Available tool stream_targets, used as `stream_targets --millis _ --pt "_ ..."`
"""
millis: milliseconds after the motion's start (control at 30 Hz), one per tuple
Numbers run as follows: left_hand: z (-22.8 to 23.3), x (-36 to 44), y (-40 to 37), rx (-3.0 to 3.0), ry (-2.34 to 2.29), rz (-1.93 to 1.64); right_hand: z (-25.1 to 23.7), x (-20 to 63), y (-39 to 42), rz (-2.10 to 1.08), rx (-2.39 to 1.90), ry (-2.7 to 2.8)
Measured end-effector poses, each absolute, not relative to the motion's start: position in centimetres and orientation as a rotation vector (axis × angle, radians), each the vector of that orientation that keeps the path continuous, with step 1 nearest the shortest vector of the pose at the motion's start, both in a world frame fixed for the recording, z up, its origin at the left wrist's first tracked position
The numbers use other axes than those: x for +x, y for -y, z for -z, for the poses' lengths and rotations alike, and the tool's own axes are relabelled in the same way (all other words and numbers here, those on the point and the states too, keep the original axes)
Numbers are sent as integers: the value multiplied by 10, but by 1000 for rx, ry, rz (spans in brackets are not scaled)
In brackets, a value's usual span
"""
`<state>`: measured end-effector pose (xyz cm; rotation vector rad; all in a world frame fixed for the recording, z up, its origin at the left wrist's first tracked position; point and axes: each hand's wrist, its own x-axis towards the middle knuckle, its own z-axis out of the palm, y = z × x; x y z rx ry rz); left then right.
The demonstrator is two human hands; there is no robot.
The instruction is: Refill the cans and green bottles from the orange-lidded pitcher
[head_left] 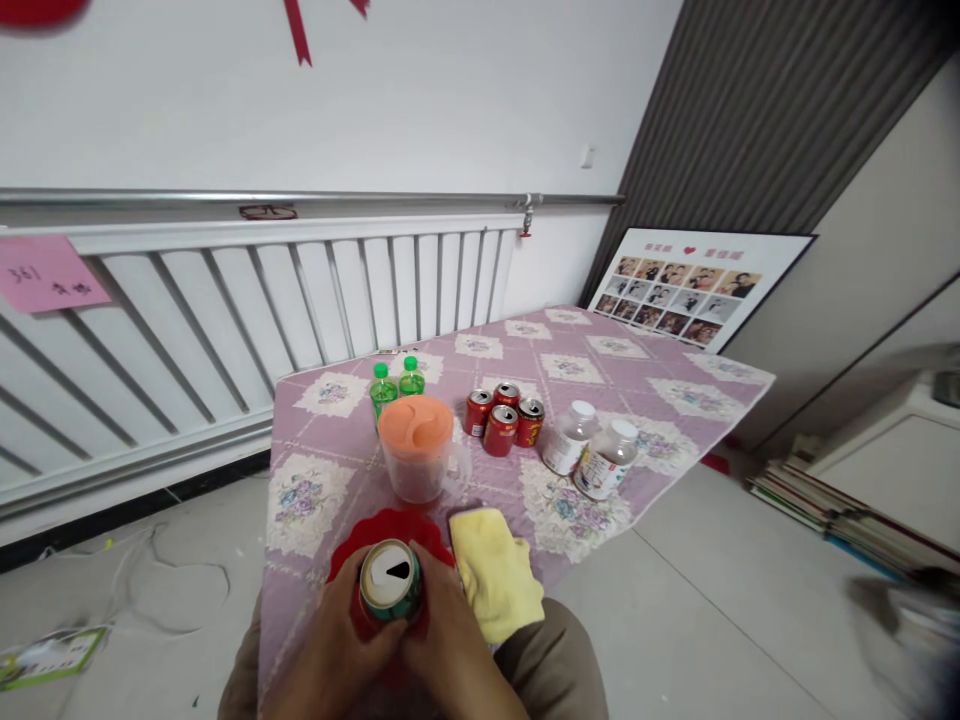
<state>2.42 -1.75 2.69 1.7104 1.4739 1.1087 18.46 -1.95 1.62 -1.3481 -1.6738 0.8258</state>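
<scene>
Both my hands are low and close to me, my left hand (330,650) and right hand (457,655) wrapped together around an opened green can (390,580), upright over a red plate (390,530). Just right lies a yellow cloth (495,575). Beyond on the worktop (600,360): an orange-lidded jug (416,450), red cans (504,415), two white-capped jars (592,450), green bottles (396,385).

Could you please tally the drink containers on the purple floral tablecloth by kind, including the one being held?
Green plastic bottles: 2
Red metal cans, grouped on the table: 4
Opened green metal can, held by the left hand and right hand: 1
White-capped clear plastic jars: 2
Orange-lidded clear plastic pitcher: 1
Total: 10
</scene>
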Motion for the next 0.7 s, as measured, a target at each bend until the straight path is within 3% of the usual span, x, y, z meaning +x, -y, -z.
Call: stream_targets --millis 367,533,700 --pt "-24 27 10 1710 -1351 -1176 -57 216 10 -805 -1376 1612" --pt "-25 -6 -5 1553 -1587 -1161 -54 251 -10 -624 -1443 1596" --pt "5 -48 -22 1330 -1776 -1198 -42 292 -38 -492 -1501 1531"
